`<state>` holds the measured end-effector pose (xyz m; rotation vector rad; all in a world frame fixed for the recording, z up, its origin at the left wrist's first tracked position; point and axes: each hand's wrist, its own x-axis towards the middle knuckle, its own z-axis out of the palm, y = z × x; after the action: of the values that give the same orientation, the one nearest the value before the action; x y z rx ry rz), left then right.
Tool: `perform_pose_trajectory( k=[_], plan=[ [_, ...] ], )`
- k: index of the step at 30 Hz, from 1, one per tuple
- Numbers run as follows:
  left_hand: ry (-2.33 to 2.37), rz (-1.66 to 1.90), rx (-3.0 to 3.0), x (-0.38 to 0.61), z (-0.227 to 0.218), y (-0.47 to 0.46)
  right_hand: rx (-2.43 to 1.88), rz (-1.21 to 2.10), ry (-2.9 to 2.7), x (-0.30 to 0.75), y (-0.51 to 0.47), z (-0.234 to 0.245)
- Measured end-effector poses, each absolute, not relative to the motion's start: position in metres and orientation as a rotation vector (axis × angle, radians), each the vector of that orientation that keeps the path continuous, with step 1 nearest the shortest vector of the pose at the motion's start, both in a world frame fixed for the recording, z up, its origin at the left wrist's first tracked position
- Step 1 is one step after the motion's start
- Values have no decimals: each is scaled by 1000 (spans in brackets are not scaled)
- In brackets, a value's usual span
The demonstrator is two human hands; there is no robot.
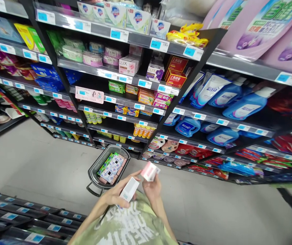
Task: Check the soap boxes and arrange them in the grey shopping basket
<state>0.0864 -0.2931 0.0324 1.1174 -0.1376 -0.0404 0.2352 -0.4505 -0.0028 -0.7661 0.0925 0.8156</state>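
Observation:
My left hand (116,194) is closed around a white soap box (129,189) with a blue patch, held low in front of my chest. My right hand (152,187) grips a pink and white soap box (149,170) just above and to the right of it. Both boxes sit close together over my green printed shirt (125,224). On the floor just beyond my hands stands a dark shopping basket (95,166) with several soap boxes inside.
Dark store shelves (125,102) ahead carry soap bars, Lux boxes (128,65) and small packs with blue price tags. To the right are blue detergent bottles (245,105) and purple refill bags (260,27). Another shelf (20,217) runs at lower left. Grey floor (38,163) spreads left.

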Motion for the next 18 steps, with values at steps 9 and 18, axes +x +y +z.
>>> perform_pose_trajectory(
  k=[9, 18],
  plan=[
    [-6, 83, 1018, 89, 23, -291, -993, 839, 47, 226, -431, 6],
    [243, 100, 1017, 75, 13, -274, -1245, 877, -249, 207, -411, 17]
  ],
)
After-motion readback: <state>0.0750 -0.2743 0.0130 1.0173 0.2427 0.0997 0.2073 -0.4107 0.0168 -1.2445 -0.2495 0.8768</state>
